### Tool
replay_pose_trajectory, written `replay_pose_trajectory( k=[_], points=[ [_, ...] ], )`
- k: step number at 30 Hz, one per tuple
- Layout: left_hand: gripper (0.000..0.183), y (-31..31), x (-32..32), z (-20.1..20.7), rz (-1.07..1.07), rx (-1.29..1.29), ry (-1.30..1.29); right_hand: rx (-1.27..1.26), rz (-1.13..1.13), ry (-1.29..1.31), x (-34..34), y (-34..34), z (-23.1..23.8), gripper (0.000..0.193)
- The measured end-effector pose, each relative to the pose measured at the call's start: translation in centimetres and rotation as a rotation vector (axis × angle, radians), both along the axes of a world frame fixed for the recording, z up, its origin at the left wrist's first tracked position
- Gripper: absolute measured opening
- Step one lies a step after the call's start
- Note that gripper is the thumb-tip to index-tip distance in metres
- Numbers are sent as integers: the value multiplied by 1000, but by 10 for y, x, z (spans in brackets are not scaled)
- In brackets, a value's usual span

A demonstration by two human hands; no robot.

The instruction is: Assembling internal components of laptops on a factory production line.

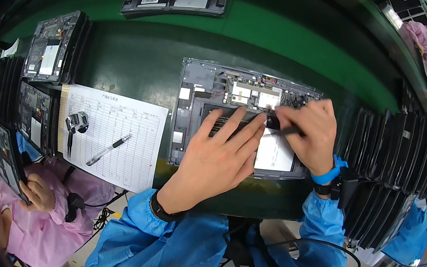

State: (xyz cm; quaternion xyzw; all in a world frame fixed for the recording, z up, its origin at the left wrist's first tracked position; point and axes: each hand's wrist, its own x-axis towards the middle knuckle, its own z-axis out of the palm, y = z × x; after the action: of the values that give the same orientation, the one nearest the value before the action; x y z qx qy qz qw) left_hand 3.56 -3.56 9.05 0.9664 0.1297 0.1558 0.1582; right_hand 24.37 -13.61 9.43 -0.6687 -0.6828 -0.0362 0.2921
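Head view | open tablet-like device (210, 87) on green table (120, 53), beneath both hands | left hand (221, 151): fingers outstretched, slightly parted, laid across it, gripping nothing | right hand (312, 131): fingers curled inward over it; cannot tell what they pinch | probably light, stiff, slick, board fragile; hold by edges | its shell (182, 124) contains circuit board (257, 94), white panel (271, 155)

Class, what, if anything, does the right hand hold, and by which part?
The right hand seemingly pinches a slim dark object by its right end.
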Motion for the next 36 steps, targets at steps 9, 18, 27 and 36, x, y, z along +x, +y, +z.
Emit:
replay_pose_trajectory(
  k=[9,18,27,36],
  points=[
    [49,5,-1,0,-39,-8,34,-49,112,-239,4,-3,-4,49],
    [49,2,-5,2,-59,-7,27,-162,111,-370,-6,-8,11,42],
    [52,-66,-56,16,-331,57,72,-288,40,55,-89,-130,17,53],
    [25,-112,-58,-38,-396,-414,-144,-100,-246,1194,-124,-204,-43,22]
  ],
)
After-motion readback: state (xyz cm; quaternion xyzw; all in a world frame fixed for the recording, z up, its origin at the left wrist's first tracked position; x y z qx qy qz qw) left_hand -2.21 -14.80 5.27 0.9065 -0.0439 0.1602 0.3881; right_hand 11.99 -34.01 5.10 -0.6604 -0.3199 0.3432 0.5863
